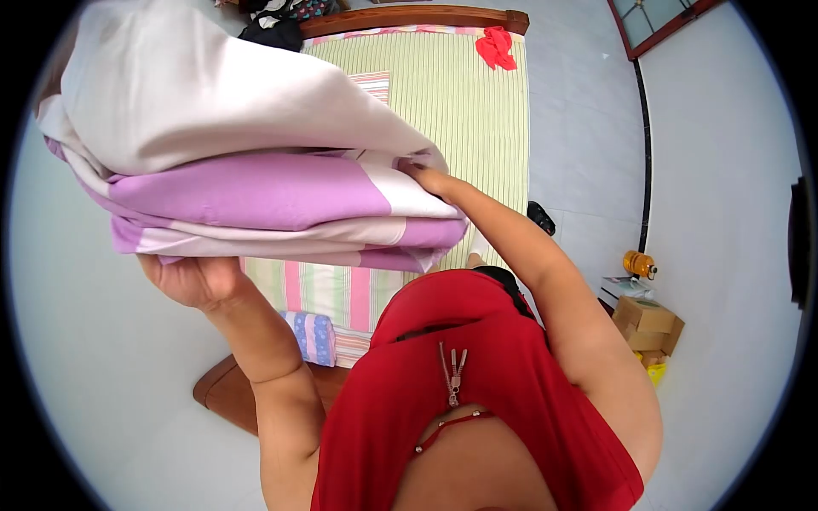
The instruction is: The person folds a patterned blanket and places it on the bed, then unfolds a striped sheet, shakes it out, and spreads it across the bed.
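Observation:
A thick folded blanket, white and purple in several layers, is held up in the air above the bed's left side. Underneath its lower left edge is my left hand, wrist bent and palm turned up, bearing the weight; its fingertips are hidden by the cloth. My right hand grips the right end of the stack, with the fingers partly tucked between the layers. The upper white fold bulges up toward the camera and covers part of the bed from sight.
The bed has a green striped mat and a wooden frame. On it lie a red cloth and a folded blue-pink bundle. Dark clothes are heaped at the far left. Cardboard boxes and an orange bottle stand by the right wall.

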The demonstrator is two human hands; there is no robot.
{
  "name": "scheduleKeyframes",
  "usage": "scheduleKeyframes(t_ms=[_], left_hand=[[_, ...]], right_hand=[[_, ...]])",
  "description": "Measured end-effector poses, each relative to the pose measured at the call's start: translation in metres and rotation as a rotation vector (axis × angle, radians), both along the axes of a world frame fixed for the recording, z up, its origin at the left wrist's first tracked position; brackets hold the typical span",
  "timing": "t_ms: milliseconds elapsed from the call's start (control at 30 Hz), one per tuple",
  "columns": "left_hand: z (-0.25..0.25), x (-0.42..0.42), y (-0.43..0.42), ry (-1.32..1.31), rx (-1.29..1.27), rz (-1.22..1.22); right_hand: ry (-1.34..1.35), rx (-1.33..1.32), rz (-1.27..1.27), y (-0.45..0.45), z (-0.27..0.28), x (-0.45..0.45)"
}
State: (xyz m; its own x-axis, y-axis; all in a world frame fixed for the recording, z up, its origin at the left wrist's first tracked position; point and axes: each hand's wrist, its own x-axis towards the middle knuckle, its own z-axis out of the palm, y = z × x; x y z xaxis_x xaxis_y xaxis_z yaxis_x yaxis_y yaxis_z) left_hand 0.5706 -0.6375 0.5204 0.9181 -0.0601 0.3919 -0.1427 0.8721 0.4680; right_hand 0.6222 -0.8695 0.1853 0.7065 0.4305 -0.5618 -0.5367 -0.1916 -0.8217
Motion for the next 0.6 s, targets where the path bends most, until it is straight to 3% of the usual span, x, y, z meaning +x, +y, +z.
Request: scheduleKeyframes(t_ms=[33,133,167,267,333,433,567,600], left_hand=[[0.004,0.004,0.007,-0.01,-0.013,0.007],[0.013,0.009,0.023,-0.038,0.022,-0.025],[0.012,0.011,0.03,-0.02,0.027,-0.01],[0.008,0.01,0.037,0.079,0.02,0.053],[-0.006,0.011,0.045,0.14,-0.011,0.116],[-0.02,0.008,0.049,0.198,0.037,0.163],[-0.016,0.004,0.021,0.382,0.134,0.515],[-0.021,0.004,0.026,0.339,0.11,0.419]], right_hand=[[0.045,-0.009,0.121,-0.004,0.002,-0.003],[0.139,0.241,0.066,-0.011,0.028,-0.028],[0.091,0.17,0.023,-0.029,0.086,-0.04],[0.275,0.461,0.031,-0.061,0.051,-0.04],[0.319,0.576,-0.181,-0.069,0.038,-0.039],[0.238,0.719,-0.34,-0.072,0.042,-0.047],[0.599,0.948,-0.517,-0.078,0.059,-0.062],[0.596,0.959,-0.51,-0.081,0.063,-0.065]])
